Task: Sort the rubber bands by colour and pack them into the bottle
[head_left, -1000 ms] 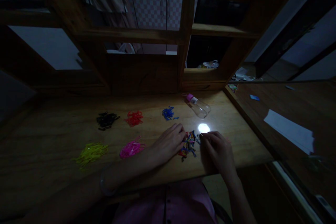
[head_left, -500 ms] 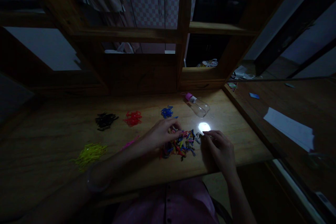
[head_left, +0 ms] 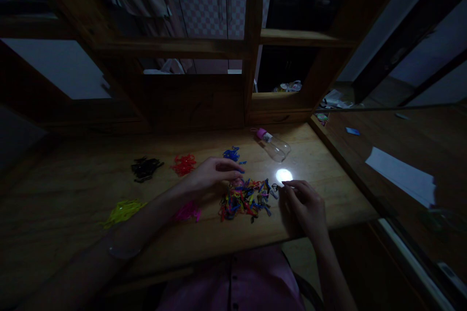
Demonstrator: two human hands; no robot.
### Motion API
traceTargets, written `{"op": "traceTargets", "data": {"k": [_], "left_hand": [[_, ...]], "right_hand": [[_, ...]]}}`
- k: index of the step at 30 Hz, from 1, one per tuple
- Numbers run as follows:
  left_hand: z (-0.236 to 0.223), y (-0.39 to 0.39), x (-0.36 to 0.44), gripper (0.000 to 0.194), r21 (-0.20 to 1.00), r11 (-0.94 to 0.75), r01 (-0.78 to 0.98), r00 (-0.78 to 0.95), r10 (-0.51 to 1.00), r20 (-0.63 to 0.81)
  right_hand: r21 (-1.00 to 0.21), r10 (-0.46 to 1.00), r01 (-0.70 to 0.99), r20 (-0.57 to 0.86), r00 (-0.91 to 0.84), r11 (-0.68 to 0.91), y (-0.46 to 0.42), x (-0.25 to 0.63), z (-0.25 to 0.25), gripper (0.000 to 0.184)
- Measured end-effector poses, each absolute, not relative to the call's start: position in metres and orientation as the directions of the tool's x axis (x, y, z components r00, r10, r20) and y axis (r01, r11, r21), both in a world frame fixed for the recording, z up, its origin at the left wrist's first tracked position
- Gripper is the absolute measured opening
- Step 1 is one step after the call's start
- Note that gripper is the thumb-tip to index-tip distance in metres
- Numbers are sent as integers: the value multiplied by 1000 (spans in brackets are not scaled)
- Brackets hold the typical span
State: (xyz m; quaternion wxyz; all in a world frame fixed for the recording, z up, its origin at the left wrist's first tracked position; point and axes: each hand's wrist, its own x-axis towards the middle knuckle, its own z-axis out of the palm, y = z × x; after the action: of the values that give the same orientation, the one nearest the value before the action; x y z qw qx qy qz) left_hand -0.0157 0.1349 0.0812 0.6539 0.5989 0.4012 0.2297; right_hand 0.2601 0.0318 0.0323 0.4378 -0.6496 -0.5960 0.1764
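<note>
Head view: mixed bands (head_left: 248, 200) heaped on the table (head_left: 83, 165)

Our left hand (head_left: 212, 175) curls at the heap's back left edge; we cannot tell whether it grips a band. Our right hand (head_left: 305, 204), fingertips drawn together, is just beside the heap's right side, its hold unclear to us. Blue bands (head_left: 231, 153) lie just beyond our left hand, a bottle (head_left: 276, 147) to their right.

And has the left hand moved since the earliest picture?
Yes: the left hand has moved leftward and a little forward, judged against the clear bottle.
</note>
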Motion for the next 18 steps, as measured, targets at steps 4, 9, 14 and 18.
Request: {"op": "traceTargets", "data": {"k": [4, 9, 14, 18], "left_hand": [[83, 133, -17, 31, 960, 115, 256, 580, 776, -248], [79, 152, -24, 20, 797, -336, 501, 456, 886, 87], [71, 172, -30, 24, 635, -482, 604, 472, 858, 202], [73, 160, -22, 31, 591, -558, 583, 533, 811, 240]], "right_hand": [[-785, 927, 610, 300, 224, 107, 32, 260, 32, 18], [-787, 927, 610, 293, 233, 96, 31, 259, 34, 19], [-790, 930, 608, 279, 237, 82, 31, 259, 34, 20], [-775, 929, 627, 286, 235, 80, 31, 259, 36, 19]]}}
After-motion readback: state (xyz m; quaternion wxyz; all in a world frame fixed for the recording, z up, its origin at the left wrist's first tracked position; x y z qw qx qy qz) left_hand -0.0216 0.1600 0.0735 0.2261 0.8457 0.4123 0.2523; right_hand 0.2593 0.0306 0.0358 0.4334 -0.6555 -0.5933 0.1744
